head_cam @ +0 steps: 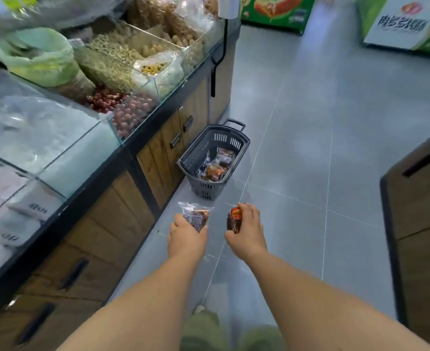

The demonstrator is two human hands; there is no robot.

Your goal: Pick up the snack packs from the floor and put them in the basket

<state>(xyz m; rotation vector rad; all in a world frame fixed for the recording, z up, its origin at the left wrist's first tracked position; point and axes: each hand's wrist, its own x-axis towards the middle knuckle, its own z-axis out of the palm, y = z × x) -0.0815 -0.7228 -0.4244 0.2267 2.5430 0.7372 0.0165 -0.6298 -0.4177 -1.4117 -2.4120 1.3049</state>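
Observation:
A grey plastic basket (pixel 196 158) stands on the floor against the counter, ahead of both hands. Several snack packs (pixel 215 169) lie inside it. My left hand (pixel 187 238) grips a clear-wrapped snack pack (pixel 195 215) with a dark label, held up just short of the basket's near end. My right hand (pixel 248 230) holds a red and brown snack pack (pixel 234 220), level with the left hand and a little to its right. Both arms reach forward over the grey tiled floor.
A long counter (pixel 143 153) with wooden cabinet doors and glass bins of bulk goods runs along the left. A dark wooden cabinet (pixel 419 198) stands at the right. Green display units (pixel 279 11) stand at the far end. Grey floor tiles (pixel 322 148) lie between them.

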